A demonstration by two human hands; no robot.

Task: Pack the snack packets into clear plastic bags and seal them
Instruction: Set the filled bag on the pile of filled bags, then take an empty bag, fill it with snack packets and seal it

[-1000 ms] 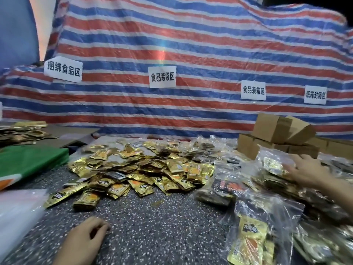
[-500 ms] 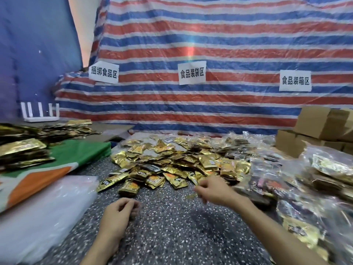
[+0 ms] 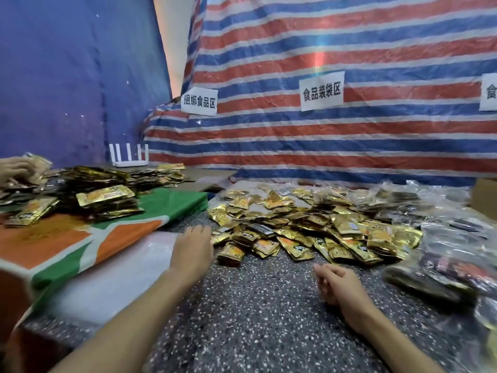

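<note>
L hand (image 3: 192,251) has been moved fwd to the clear plastic bags (image 3: 126,267) at the table's (image 3: 255,319) left edge, fingers stretched, nothing held. R hand (image 3: 338,284) has been pulled back from the snack packets (image 3: 309,232) piled mid-table, fingers loosely curled, empty. A fresh bag is prob. to be taken next.

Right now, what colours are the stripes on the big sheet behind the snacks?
Red, blue and white stripes cover the big plastic tarpaulin, best in the head view.

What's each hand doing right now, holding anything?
Left hand: open, fingers extended beside the gold snack packets, holding nothing.
Right hand: open, fingers loosely curled, holding nothing.
</note>
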